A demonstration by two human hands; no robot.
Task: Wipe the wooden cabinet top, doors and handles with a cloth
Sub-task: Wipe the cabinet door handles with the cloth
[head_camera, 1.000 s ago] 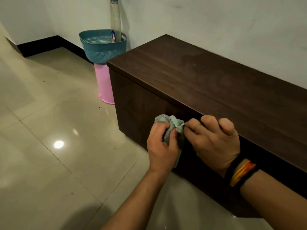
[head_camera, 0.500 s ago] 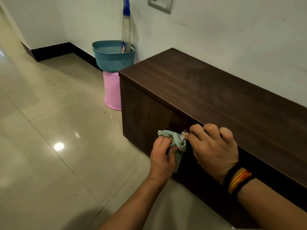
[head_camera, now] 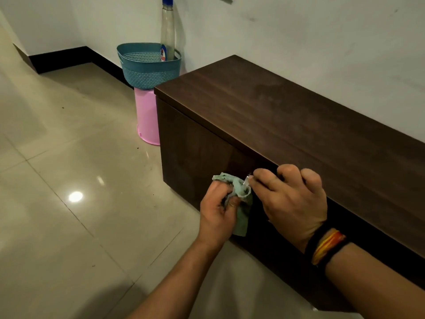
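Note:
A low dark wooden cabinet (head_camera: 287,116) stands against the white wall. Its front doors (head_camera: 190,157) face the tiled floor. My left hand (head_camera: 218,212) grips a crumpled pale green cloth (head_camera: 239,194) and presses it against the door front at a small shiny metal handle (head_camera: 248,178). My right hand (head_camera: 292,201) is curled over the door's top edge just right of the cloth, its fingertips at the handle. Most of the handle is hidden by the cloth and fingers. A black and orange band sits on my right wrist.
A teal plastic basket (head_camera: 147,65) rests on a pink bucket (head_camera: 147,118) at the cabinet's left end, against the wall. A tall clear bottle (head_camera: 167,31) with a blue cap stands in the basket. Glossy beige floor tiles (head_camera: 80,180) spread to the left.
The view has shifted slightly. My left hand with the cloth has slid a little down and right along the door around the handle. My right hand stays on the door edge.

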